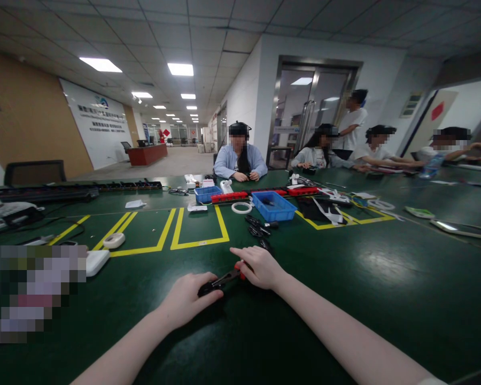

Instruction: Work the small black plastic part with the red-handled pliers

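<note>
My left hand (190, 294) is closed round a small black object (209, 289), most of which is hidden by the thumb and fingers. From my right hand (260, 267) come what look like pliers (229, 276), with dark metal jaws and red grips. Their jaws point left and meet the black object; whether they bite on it I cannot tell. The right index finger is stretched out to the left while the other fingers curl round the red grips. Both hands are low over the green table (336, 310). Several black objects (258, 231) lie just beyond my right hand.
Two blue bins (274, 208) stand ahead, beside red strips (229, 197) and a white ring (241, 208). Yellow tape (200, 244) marks the table. A white roll (114, 240) and a white box (97, 262) lie left. Several people sit across the table, one person (240, 158) straight ahead.
</note>
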The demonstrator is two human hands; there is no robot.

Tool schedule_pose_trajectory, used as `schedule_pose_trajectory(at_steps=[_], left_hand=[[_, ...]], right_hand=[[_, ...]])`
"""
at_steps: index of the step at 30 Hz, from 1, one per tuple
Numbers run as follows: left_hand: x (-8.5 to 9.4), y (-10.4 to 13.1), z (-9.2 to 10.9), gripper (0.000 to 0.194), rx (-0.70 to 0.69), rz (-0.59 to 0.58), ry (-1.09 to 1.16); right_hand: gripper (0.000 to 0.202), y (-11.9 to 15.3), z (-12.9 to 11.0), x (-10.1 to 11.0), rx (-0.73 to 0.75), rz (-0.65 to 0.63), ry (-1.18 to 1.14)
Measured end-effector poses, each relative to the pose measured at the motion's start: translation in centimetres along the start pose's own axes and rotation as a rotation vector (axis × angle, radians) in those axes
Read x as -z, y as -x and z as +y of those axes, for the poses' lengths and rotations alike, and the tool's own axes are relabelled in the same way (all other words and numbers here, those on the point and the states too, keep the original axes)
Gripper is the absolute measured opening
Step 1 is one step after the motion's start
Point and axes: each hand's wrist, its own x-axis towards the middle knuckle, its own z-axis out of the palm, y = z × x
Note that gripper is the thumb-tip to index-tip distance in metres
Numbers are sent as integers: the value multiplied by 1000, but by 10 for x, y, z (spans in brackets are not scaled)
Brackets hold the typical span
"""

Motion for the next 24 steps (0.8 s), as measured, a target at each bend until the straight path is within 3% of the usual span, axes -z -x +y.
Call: schedule_pose_trajectory(at_steps=[4,24], left_hand=[[0,0,0,37,12,-5,-13],[-4,-3,-4,35,15,22,-38]], right_hand=[[32,-1,-2,0,0,-8,27],[31,-7,-7,3,-53,-133,67]])
